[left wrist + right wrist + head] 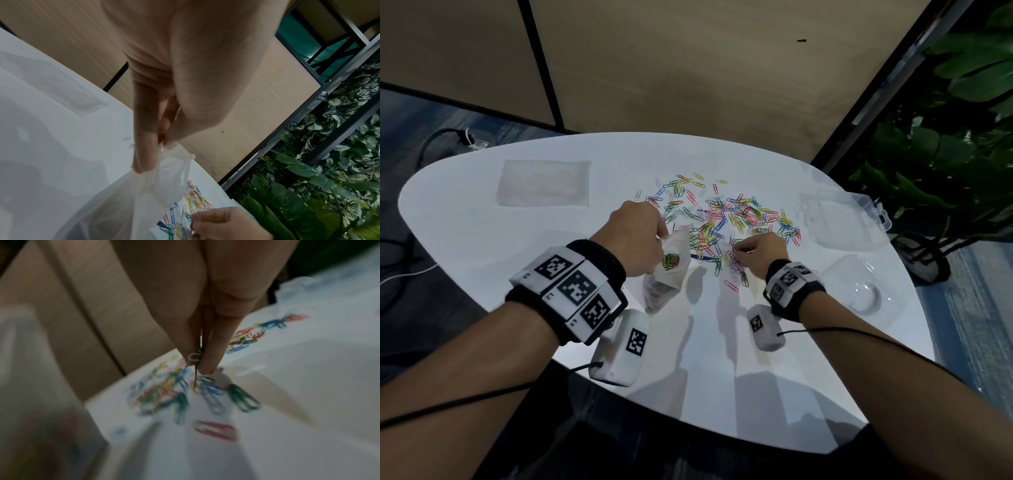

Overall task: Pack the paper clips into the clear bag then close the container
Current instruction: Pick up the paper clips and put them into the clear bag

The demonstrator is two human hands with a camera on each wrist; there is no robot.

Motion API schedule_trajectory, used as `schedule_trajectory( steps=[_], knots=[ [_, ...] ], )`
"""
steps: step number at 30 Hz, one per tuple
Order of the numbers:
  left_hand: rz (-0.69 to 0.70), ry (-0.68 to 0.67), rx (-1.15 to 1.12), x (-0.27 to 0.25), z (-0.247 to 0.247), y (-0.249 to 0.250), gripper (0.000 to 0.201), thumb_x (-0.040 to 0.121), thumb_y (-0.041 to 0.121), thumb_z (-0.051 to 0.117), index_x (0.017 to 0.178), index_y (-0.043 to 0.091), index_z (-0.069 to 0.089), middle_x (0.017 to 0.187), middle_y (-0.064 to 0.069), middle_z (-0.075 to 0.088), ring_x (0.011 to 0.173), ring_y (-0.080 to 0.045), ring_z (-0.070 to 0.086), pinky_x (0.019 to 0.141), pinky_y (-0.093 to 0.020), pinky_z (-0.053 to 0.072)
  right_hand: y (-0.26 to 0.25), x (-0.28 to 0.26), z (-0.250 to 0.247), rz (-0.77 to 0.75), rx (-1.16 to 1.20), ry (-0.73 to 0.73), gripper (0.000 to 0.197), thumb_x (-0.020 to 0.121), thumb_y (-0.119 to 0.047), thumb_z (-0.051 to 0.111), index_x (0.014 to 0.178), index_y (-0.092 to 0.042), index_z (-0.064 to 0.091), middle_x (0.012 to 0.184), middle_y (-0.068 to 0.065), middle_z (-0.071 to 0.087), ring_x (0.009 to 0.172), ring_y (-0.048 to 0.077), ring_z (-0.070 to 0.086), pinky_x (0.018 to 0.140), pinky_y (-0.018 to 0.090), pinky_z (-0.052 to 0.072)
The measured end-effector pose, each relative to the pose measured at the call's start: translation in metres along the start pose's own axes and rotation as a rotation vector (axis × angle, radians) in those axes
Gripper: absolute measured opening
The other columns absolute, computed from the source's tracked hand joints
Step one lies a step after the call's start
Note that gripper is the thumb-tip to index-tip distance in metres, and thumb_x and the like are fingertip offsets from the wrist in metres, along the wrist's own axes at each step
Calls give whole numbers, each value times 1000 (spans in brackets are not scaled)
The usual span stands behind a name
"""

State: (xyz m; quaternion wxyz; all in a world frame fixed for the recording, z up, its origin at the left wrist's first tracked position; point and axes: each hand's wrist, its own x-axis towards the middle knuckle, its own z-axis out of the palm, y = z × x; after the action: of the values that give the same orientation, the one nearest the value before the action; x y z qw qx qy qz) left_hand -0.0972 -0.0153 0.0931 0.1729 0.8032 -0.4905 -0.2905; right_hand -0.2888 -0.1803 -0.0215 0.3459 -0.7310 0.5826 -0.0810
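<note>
Several coloured paper clips (726, 219) lie scattered across the middle of the white table (482, 246). My left hand (654, 236) pinches the rim of a clear bag (669, 270) and holds it up above the table; a small bunch of clips sits inside it. In the left wrist view the left hand (162, 146) grips the bag (156, 186) at its mouth. My right hand (736, 248) is at the near edge of the pile. In the right wrist view the right hand (198, 361) pinches a few clips (194, 357) between thumb and fingers, just above the table.
A clear lidded container (842, 219) lies open at the right of the table, with a clear blister tray (863, 291) nearer me. A flat clear bag (544, 183) lies at the back left. Green plants (955, 137) stand beyond the right edge.
</note>
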Motion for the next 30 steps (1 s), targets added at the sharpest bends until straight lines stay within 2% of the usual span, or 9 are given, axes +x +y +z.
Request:
schedule_trajectory(
  steps=[2,4,8,12,17,22,24,27,30],
  knots=[
    [-1,-3,1,1,1,2,36,85,-6,56,113,8,73,104,-16,73,88,-33,73,81,-42,62,-8,-4,-15,132,468,-100,12,80,-2,76,90,-7,77,90,9,76,85,25,74,87,34,58],
    [-4,-12,4,2,2,4,37,83,-6,54,111,7,75,101,-17,73,86,-33,73,80,-41,63,-23,-13,-27,165,825,-224,11,81,4,72,92,1,73,96,16,74,91,27,73,84,31,59],
    [-11,-23,3,3,5,9,36,84,-6,51,104,7,77,94,-17,74,83,-33,74,80,-40,63,-56,-42,-35,108,1096,-538,25,89,-1,64,112,8,66,105,15,72,100,22,70,82,22,57],
    [-9,18,-13,2,10,12,33,85,-2,52,104,8,76,100,-17,73,90,-34,72,87,-40,60,-73,-67,-22,93,949,-627,17,89,2,63,104,9,67,95,14,74,88,20,72,80,22,58],
    [31,13,-49,3,20,17,29,85,1,56,102,10,77,97,-15,74,89,-29,70,83,-33,58,-77,-73,3,69,715,-338,21,84,16,62,105,14,67,106,34,67,84,34,68,88,37,58],
    [66,1,14,4,24,20,17,87,6,61,93,12,77,74,-3,54,92,-34,67,67,-25,41,-77,-76,11,-36,444,-249,11,83,-1,69,93,-5,73,85,19,74,80,29,74,82,41,60],
    [68,7,22,5,23,20,22,86,5,60,98,12,77,79,-4,57,85,-31,65,69,-27,44,-77,-75,12,-139,292,-269,18,86,-4,66,101,-8,75,93,13,75,87,23,72,86,36,58],
    [44,18,-18,6,21,18,26,84,0,57,99,10,76,88,-11,68,82,-28,67,80,-32,57,-79,-75,11,-268,109,-381,27,85,-8,61,109,-13,72,106,5,74,99,22,69,92,39,54],
    [30,36,-49,6,16,17,20,83,-3,53,81,10,68,87,-13,68,86,-33,72,84,-41,61,-73,-69,-3,-191,366,-356,30,82,5,61,107,-7,72,107,9,73,97,24,71,91,40,57]
  ],
)
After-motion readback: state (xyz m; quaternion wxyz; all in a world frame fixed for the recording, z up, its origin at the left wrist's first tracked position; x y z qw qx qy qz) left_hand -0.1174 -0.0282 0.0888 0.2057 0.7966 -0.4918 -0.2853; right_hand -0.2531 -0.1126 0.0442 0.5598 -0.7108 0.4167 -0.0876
